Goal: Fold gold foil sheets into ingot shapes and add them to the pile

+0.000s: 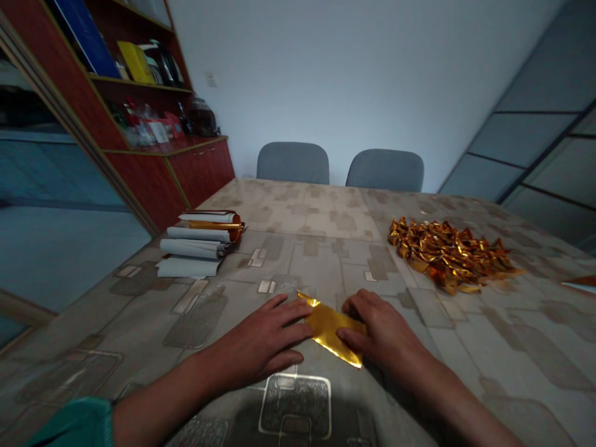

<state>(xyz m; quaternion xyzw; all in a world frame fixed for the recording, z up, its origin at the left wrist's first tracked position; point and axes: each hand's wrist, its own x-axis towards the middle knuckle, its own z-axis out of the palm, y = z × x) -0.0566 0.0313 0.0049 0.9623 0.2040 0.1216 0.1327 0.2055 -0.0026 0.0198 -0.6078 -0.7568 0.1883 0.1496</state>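
Note:
A folded sheet of shiny gold foil paper (333, 328) lies slantwise on the table in front of me. My left hand (274, 338) rests flat from the left, fingers stretched out and fingertips on the foil's left edge. On the other side, my right hand (377, 329) grips the foil's right end, thumb on top and fingers curled at the far edge. Part of the foil's right end is hidden by that hand. A pile of folded gold foil pieces (449, 251) sits farther off to the right. Rolled or curled foil sheets with white backs (198, 248) lie at the left.
The patterned tablecloth (288, 211) covers a long table. Two grey chairs (292, 162) stand along its far edge by the wall. At the right edge lies another foil sheet (582, 284), partly out of view. A red-brown cabinet (198, 171) with loaded shelves is at the left.

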